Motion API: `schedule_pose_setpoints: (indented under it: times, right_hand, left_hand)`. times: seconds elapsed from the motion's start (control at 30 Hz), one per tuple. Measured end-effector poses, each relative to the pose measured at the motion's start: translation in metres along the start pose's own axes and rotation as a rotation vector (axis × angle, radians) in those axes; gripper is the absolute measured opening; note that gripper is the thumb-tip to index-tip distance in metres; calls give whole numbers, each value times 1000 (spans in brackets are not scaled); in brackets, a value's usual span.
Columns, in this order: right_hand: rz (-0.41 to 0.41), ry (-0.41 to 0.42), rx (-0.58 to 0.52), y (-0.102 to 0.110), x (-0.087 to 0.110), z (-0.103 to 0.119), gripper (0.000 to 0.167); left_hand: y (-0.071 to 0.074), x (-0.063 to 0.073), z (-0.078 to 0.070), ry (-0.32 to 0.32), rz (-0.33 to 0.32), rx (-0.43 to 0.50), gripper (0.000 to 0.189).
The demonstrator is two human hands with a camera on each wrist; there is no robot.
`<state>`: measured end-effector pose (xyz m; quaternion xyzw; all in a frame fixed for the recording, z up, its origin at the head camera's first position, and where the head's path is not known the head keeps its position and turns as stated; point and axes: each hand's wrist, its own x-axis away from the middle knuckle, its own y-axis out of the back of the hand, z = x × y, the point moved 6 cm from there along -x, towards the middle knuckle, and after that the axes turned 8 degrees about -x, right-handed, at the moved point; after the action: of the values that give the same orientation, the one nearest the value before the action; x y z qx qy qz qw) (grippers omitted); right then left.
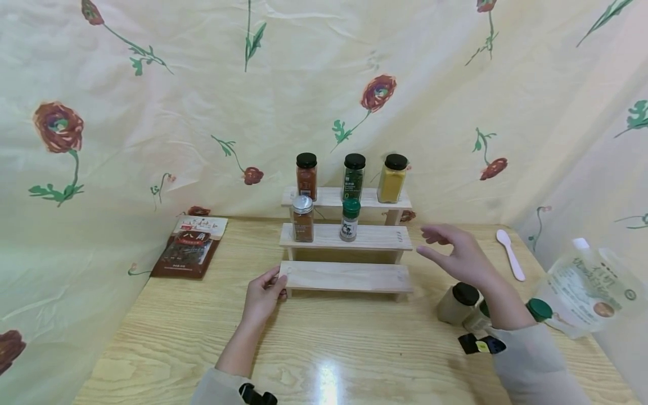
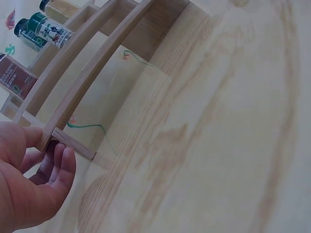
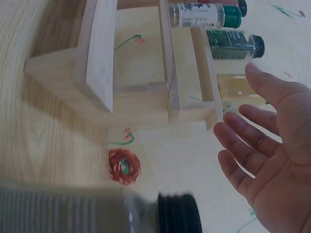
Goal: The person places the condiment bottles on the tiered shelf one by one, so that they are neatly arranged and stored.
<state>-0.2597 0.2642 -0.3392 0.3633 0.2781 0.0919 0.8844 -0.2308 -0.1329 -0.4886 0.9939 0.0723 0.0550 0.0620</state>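
Since the left hand point(image 1: 264, 293) pinches the left end of the lowest board, I have the rack steadied at one point only.

Wooden rack point(image 1: 349, 277), one, three-tiered: on the table point(image 1: 354, 351), its back towards the flowered cloth point(image 1: 304, 107). Lowest board bare.

Top tier, three jars, black-lidded, upright: red-brown jar point(image 1: 306, 180), dark green jar point(image 1: 353, 180), yellow jar point(image 1: 392, 183).

Middle tier, two, upright: silver-lidded jar point(image 1: 303, 224) at left, green-capped bottle point(image 1: 349, 222) near the centre; right-hand stretch unoccupied.

Right hand point(image 1: 458, 256), one: holding nothing, fingers apart, near the rack's right end but not touching it.

Table, right side: black-lidded jar point(image 1: 452, 308); a green-capped container point(image 1: 477, 320) beside it, partly hidden by the forearm; another green cap point(image 1: 539, 309), body mostly hidden; white spoon point(image 1: 510, 254); translucent pouch point(image 1: 587, 292).

Table, far left: brown packet point(image 1: 189, 247), lying flat.

Handling notes, my judgement: I would keep the left pinch light and bear downward, because a sideways tug could rock the narrow jars above. I would lift the right forearm well over the standing containers, lest the sleeve catch a cap, and bring those fingers in from the rack's end, clear of the yellow jar.
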Motion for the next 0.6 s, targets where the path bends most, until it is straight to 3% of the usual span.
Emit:
schedule_pose_setpoints:
  times: [0.6]
  right_hand:
    - [-30, 2, 46, 24, 44, -21, 39]
  left_hand:
    - [0, -2, 4, -16, -16, -17, 39]
